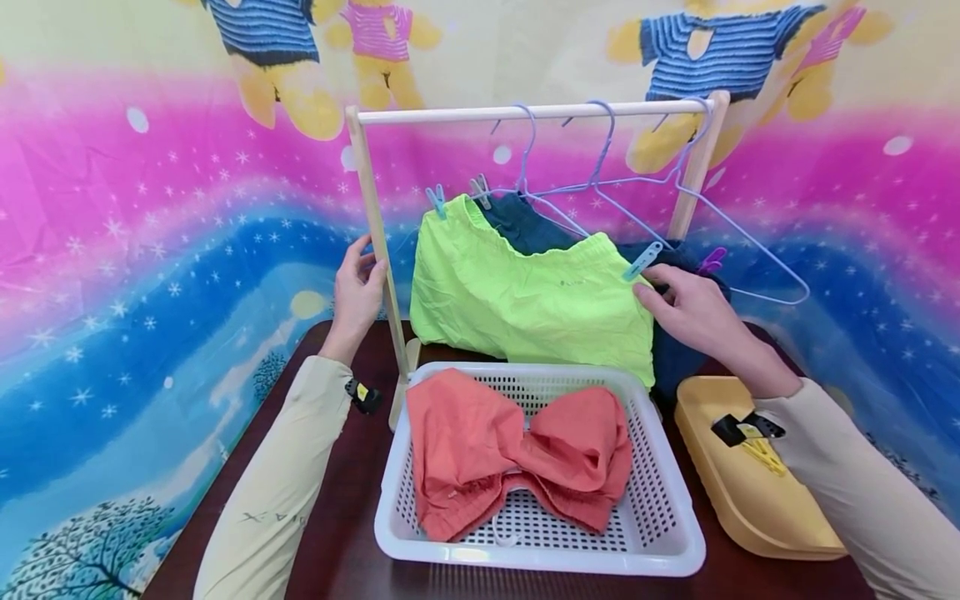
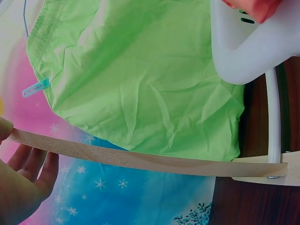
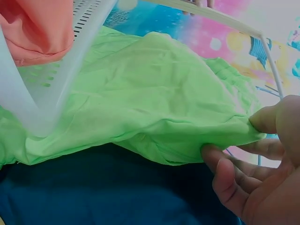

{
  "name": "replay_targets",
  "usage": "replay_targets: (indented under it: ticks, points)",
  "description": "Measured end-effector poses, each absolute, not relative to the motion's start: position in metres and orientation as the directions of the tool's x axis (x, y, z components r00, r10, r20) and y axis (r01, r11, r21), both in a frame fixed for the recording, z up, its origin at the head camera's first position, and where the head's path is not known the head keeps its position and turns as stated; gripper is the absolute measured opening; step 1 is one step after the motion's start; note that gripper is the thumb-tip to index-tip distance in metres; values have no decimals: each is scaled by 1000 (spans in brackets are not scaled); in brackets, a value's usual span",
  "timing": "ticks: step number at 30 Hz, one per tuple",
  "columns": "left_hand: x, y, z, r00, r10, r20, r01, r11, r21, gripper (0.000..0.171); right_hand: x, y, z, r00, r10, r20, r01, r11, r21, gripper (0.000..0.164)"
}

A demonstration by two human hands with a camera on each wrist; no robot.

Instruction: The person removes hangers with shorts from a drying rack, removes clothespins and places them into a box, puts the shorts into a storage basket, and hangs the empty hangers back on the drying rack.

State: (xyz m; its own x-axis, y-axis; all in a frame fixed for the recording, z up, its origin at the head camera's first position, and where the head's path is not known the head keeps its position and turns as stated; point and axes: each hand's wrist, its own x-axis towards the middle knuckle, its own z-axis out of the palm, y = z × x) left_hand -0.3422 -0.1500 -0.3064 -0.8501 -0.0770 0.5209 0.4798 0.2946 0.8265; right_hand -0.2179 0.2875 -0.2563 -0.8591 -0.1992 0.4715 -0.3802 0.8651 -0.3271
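Note:
My left hand (image 1: 358, 283) holds the left post of a small wooden clothes rack (image 1: 378, 225), the thumb on one side and the fingers on the other. My right hand (image 1: 693, 312) pinches the side edge of lime-green shorts (image 1: 517, 292), just below a blue clothespin (image 1: 642, 261) at the waistband corner. Another blue clothespin (image 1: 436, 202) sits on the opposite corner. The shorts hang from a purple hanger (image 1: 551, 208). Behind them hangs a dark blue garment (image 3: 103, 187), partly hidden, with a grey clothespin (image 1: 481, 190) and a purple clothespin (image 1: 712, 261) at its top.
In front of the rack stands a white perforated basket (image 1: 540, 560) with red shorts (image 1: 465, 450) in it. To its right lies a tan tray (image 1: 723, 492) holding yellow clothespins (image 1: 765, 457), partly under my right forearm. An unloaded purple hanger (image 1: 757, 246) hangs at the rail's right end.

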Motion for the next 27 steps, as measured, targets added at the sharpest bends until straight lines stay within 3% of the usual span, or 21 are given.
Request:
replay_targets:
  ticks: [4,9,17,23,27]
  points:
    - [-341,-150,-305,-851,-76,520,479,295,827,47,-220,286,-257,-835,-207,510,-400,864,-304,22]
    - [-343,-150,-305,-853,-74,516,476,292,829,47,-221,281,-256,-833,-226,505,-427,843,-327,25]
    - [-336,-148,-298,-874,-66,482,445,293,846,49,-212,277,-251,-933,-152,326,-316,778,-543,37]
    - [-337,-149,-298,-874,-63,481,442,303,844,49,-207,276,-243,-906,-139,400,-395,613,-684,35]
    - [-341,-151,-302,-868,-62,493,455,300,838,48,-203,276,-237,-876,-91,474,-435,573,-695,35]
